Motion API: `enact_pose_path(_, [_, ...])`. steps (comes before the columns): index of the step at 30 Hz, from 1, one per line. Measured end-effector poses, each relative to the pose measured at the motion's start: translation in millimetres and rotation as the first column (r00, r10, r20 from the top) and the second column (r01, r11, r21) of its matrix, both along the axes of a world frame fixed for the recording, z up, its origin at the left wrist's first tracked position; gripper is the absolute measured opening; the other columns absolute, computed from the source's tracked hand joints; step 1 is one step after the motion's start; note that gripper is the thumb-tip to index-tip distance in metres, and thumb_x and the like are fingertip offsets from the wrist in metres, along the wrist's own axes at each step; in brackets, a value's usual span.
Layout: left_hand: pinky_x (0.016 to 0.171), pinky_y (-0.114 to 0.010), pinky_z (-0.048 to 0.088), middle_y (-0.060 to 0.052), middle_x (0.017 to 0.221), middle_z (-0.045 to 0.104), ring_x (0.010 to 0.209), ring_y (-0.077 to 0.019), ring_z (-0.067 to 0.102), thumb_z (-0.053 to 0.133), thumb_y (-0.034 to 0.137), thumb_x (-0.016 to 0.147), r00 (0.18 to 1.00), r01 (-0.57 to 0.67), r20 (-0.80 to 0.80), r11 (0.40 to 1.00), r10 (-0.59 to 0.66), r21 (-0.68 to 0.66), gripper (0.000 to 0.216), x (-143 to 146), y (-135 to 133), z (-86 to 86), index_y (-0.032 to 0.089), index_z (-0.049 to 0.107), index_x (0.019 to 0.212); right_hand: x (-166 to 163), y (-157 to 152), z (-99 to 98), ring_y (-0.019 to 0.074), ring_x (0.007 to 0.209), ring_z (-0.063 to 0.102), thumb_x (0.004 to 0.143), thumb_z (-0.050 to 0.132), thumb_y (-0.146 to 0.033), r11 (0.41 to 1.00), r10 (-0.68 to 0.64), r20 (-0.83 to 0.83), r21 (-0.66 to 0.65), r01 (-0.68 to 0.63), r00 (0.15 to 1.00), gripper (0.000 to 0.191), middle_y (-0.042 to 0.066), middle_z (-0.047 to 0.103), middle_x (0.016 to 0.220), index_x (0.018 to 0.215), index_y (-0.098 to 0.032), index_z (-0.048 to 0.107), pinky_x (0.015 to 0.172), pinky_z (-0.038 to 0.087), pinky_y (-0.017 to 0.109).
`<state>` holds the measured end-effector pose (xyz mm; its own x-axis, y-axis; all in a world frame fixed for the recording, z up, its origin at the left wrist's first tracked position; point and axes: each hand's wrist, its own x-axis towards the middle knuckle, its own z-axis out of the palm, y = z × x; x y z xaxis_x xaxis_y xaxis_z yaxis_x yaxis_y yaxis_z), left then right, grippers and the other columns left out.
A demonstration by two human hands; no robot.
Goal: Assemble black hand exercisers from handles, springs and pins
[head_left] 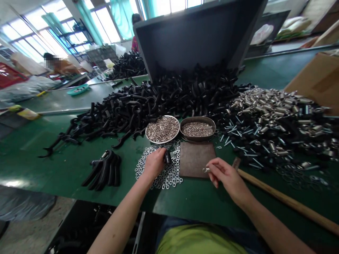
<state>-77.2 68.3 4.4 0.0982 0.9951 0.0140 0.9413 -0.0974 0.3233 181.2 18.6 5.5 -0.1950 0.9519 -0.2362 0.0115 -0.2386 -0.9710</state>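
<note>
My left hand [153,163] is closed around a black plastic part [167,156], one end of which sticks out past the fingers; the rest is hidden. It is above a spread of small metal nuts [165,180]. Between the thumb and fingers of my right hand [225,175] is a small silvery spring [206,170], over the right edge of a flat brown metal plate [197,160]. Behind the hands stand a round dish of small metal pins [162,129] and an oval tin of tiny metal pieces [198,129].
A heap of black hooked parts [127,106] spills from a tipped grey bin [196,38]. Several similar parts [106,171] lie grouped at left. Metal sleeves [278,102] and screws [249,137] cover the right side, near a wooden-handled hammer [286,199]. Two people are in the background.
</note>
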Motion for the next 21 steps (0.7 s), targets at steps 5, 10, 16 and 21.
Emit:
enact_pose_path(5, [0.072,-0.029,0.048,-0.004,0.083,0.07,0.077,-0.0199,0.064,0.07,0.034,0.07,0.628,-0.084,0.742,0.969,0.233,-0.233,0.024,30,-28,16.8,0.019,0.069,0.088,-5,-7,11.4,0.007,0.045,0.044,0.073,0.069,-0.042,0.984,0.074,-0.262,-0.138,-0.113,0.962,0.033,-0.006,0.051,0.058,0.092,-0.019,0.052,0.042,0.036,0.02])
enact_pose_path(10, [0.071,-0.028,0.047,-0.003,0.079,0.07,0.074,-0.0176,0.063,0.076,0.032,0.063,0.356,0.102,0.878,0.92,0.322,-0.379,0.025,66,-55,23.8,0.019,0.072,0.085,-13,-11,18.5,0.0069,0.043,0.045,0.074,0.068,-0.041,0.963,0.128,-0.337,-0.182,-0.198,0.933,0.033,-0.004,0.055,0.059,0.093,-0.017,0.055,0.04,0.036,0.02])
enact_pose_path(16, [0.066,-0.026,0.046,-0.004,0.075,0.07,0.069,-0.017,0.062,0.071,0.03,0.069,0.491,0.205,0.855,0.931,0.168,-0.301,0.016,70,-60,26.6,0.019,0.072,0.08,-15,-8,16.5,0.0072,0.045,0.045,0.075,0.066,-0.046,0.967,0.059,-0.316,-0.217,-0.133,0.947,0.033,-0.005,0.053,0.059,0.088,-0.017,0.056,0.041,0.037,0.02])
enact_pose_path(21, [0.061,-0.025,0.046,-0.004,0.075,0.067,0.064,-0.0145,0.06,0.067,0.034,0.073,0.492,0.16,0.849,0.938,0.193,-0.306,0.019,75,-62,11.2,0.018,0.068,0.084,-7,0,10.9,0.0138,0.07,0.057,0.076,0.064,-0.038,0.998,0.019,0.039,0.064,-0.022,0.999,0.024,-0.001,0.059,0.075,0.091,-0.02,0.058,0.064,0.047,0.027])
